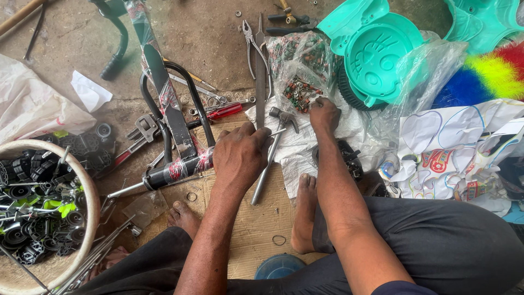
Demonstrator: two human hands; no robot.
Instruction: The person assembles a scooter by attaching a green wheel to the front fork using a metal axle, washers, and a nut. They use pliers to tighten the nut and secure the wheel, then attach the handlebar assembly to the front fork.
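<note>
Black plastic wheels and small parts fill the round basket (90,218) far out to the left of my fingers, its pale rim curving past my knee. Nearer in, a black bicycle frame part (173,123) wrapped in printed plastic lies just left of my left hand (240,155), with a spanner (139,134) and a red-handled screwdriver (224,112) beyond it. My left hand rests knuckles-up on the cardboard (256,224), fingers curled down; whether they grip the frame's end or only press beside it, I cannot tell. Just right of those fingers lies a steel hammer (271,155), its head towards my right hand (325,113). It looks heavy and stiff, best taken low on the shaft. My right fingertips are pinched together in a clear bag of small coloured hardware (299,93); those bits look light, slippery and easy to scatter, so I would judge a fingertip pinch suits them. Above the bag sit pliers (250,38). Further right are turquoise plastic mouldings (376,52), bright feathers (491,74) and printed sheets (453,147). Everything lies on a rough concrete floor (207,33), cluttered close on all sides.
</note>
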